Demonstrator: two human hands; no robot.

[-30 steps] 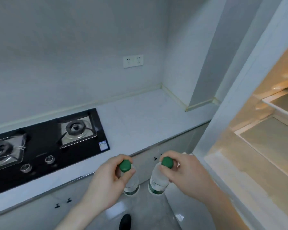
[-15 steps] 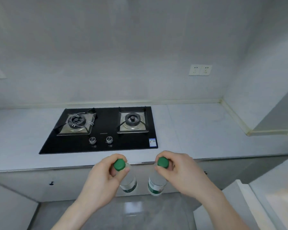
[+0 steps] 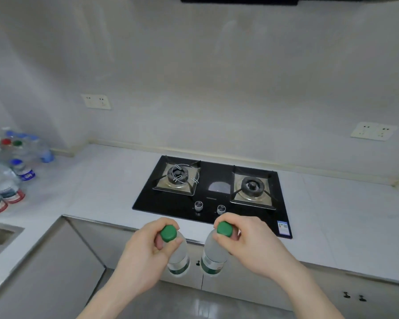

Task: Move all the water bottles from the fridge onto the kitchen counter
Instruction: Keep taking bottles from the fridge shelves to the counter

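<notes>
Before the counter [image 3: 101,194], both hands grip green-capped water bottles: left hand [image 3: 145,254], right hand [image 3: 251,247].

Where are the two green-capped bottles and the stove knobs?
Left bottle [image 3: 179,256], head view, clear body.
Right bottle [image 3: 213,252], head view, clear body.
Left knob [image 3: 198,205], head view, top.
Right knob [image 3: 221,208], head view, top.

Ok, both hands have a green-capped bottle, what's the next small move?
Probably carry both left: the left hand and right hand hold bottles by the necks in front of the hob, while the bottle cluster stands on the counter at far left.
</notes>
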